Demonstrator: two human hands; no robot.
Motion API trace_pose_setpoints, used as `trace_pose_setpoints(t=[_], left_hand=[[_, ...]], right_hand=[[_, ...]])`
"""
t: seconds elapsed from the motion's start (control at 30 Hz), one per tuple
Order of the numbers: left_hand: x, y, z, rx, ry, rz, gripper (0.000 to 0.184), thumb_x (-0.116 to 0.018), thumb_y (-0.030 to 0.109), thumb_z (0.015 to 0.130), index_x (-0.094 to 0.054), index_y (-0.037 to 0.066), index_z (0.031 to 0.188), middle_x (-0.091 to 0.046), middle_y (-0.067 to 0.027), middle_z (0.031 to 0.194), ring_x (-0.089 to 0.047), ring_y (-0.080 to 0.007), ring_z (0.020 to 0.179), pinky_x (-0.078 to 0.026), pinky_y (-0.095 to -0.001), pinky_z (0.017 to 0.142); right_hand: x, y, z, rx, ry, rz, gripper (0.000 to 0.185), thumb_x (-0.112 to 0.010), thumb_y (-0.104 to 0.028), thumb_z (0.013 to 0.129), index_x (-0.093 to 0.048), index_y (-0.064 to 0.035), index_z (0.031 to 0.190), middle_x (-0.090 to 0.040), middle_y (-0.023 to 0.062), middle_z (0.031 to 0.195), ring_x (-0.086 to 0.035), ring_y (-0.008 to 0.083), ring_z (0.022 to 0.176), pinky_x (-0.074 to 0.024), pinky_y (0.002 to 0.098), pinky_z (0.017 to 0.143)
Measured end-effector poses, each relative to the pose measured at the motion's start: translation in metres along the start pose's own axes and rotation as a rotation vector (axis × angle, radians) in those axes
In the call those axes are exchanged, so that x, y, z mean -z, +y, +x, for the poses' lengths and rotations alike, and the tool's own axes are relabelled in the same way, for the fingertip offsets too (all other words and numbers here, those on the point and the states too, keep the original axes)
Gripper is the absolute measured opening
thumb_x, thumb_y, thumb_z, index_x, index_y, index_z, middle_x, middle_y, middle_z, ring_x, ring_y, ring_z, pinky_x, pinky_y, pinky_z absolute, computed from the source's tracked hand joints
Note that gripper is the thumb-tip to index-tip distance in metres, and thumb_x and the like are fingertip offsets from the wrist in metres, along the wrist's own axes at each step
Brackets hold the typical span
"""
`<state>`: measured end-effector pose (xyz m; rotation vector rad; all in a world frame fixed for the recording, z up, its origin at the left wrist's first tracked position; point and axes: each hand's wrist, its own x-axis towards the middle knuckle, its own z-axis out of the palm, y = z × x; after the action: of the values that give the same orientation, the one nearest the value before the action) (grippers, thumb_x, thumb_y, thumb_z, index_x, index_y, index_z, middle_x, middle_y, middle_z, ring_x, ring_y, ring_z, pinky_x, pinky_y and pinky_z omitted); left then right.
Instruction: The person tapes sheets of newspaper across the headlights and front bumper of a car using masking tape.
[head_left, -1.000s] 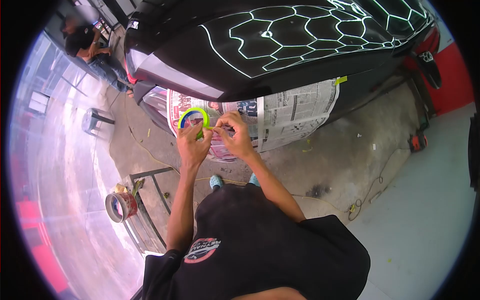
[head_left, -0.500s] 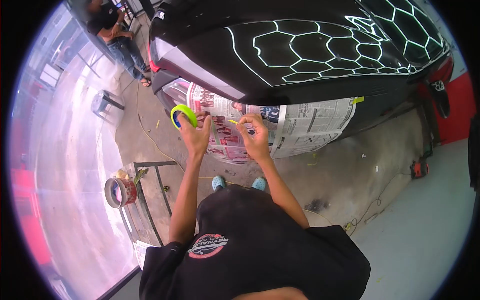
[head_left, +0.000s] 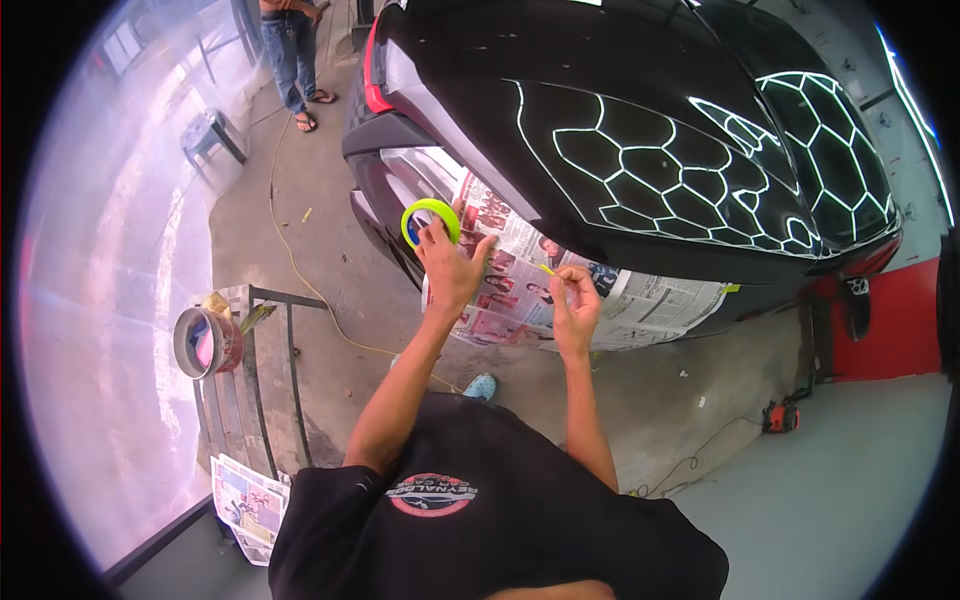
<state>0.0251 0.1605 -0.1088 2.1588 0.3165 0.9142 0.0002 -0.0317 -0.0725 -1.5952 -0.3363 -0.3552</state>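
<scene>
My left hand (head_left: pixel 455 268) grips a yellow-green roll of masking tape (head_left: pixel 454 226), its thumb spread away from the fingers. Between the thumb and fingertips of my right hand (head_left: pixel 577 305) is a small yellow-green strip of tape (head_left: pixel 546 269). Both hands are over newspaper sheets (head_left: pixel 668 296) that hang along the lower side of a black car (head_left: pixel 480 60). Whether either hand touches the paper is hard to tell. A short piece of the same tape (head_left: pixel 733 288) sits at the paper's right upper corner, against the car body.
A bucket (head_left: pixel 228 345) stands on a slatted bench (head_left: pixel 262 400) at left, with folded newspapers (head_left: pixel 250 505) below. Further off are a stool (head_left: pixel 212 138) and a standing person (head_left: pixel 290 55). A cable (head_left: pixel 283 235) crosses the floor; a red-orange tool (head_left: pixel 780 417) lies at right.
My view has turned, and the car and paper appear lower and further right. One foot has stepped forward or shifted. Both hands keep their hold on the roll and the tape strip.
</scene>
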Motion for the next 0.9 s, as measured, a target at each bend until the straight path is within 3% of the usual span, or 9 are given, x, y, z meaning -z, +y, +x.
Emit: trace_pose_setpoints(t=[0.17,0.3,0.4,0.53,0.77,0.9], left_hand=[[0.001,-0.001,0.000,0.038,-0.009,-0.105,0.087,-0.088,0.037,0.080,-0.046,0.002,0.148,-0.059,-0.0183,0.123,-0.051,-0.0351,0.115,-0.038,-0.0472,0.098],[0.004,-0.001,0.001,0.049,-0.018,-0.158,0.084,-0.087,0.036,0.081,-0.046,0.001,0.145,-0.059,-0.0165,0.123,-0.051,-0.0349,0.115,-0.038,-0.0484,0.099],[0.001,-0.006,0.000,0.062,-0.010,-0.204,0.084,-0.087,0.036,0.081,-0.047,0.001,0.146,-0.059,-0.0153,0.122,-0.051,-0.0354,0.114,-0.039,-0.0482,0.098],[0.000,-0.008,0.001,0.076,-0.033,-0.228,0.082,-0.086,0.037,0.081,-0.050,0.000,0.144,-0.060,-0.0136,0.117,-0.051,-0.0346,0.111,-0.041,-0.0482,0.094],[-0.001,-0.011,0.001,0.094,-0.034,-0.272,0.087,-0.086,0.033,0.079,-0.047,0.008,0.152,-0.062,-0.0110,0.122,-0.052,-0.0332,0.112,-0.042,-0.0468,0.093],[-0.003,-0.012,0.000,0.095,-0.019,-0.286,0.088,-0.087,0.034,0.079,-0.046,0.006,0.151,-0.061,-0.0126,0.119,-0.052,-0.0332,0.111,-0.042,-0.0470,0.092]], right_hand=[[-0.037,-0.066,0.072,0.161,-0.328,-0.365,0.011,-0.074,-0.004,0.090,-0.063,-0.0029,0.091,-0.064,0.0082,0.096,-0.059,0.0182,0.087,-0.0466,0.0318,0.082],[-0.089,-0.065,0.156,0.336,-0.708,-0.732,0.014,-0.078,-0.012,0.085,-0.067,-0.0075,0.092,-0.063,0.0098,0.091,-0.059,0.0278,0.087,-0.0456,0.0385,0.084],[-0.124,-0.047,0.197,0.391,-0.874,-0.832,0.015,-0.081,-0.016,0.083,-0.072,-0.0101,0.093,-0.059,0.0089,0.090,-0.059,0.0272,0.089,-0.0474,0.0402,0.085],[-0.151,-0.032,0.216,0.356,-0.925,-0.867,0.011,-0.081,-0.015,0.082,-0.073,-0.0076,0.086,-0.072,0.0018,0.081,-0.057,0.0211,0.088,-0.0454,0.0362,0.088],[-0.158,-0.032,0.218,0.402,-0.927,-0.960,0.013,-0.082,-0.019,0.081,-0.075,-0.0089,0.085,-0.075,0.0003,0.078,-0.056,0.0183,0.086,-0.0438,0.0343,0.086],[-0.159,-0.038,0.221,0.254,-0.953,-0.889,0.013,-0.082,-0.019,0.082,-0.075,-0.0086,0.085,-0.075,0.0011,0.079,-0.057,0.0177,0.083,-0.0441,0.0334,0.086]])
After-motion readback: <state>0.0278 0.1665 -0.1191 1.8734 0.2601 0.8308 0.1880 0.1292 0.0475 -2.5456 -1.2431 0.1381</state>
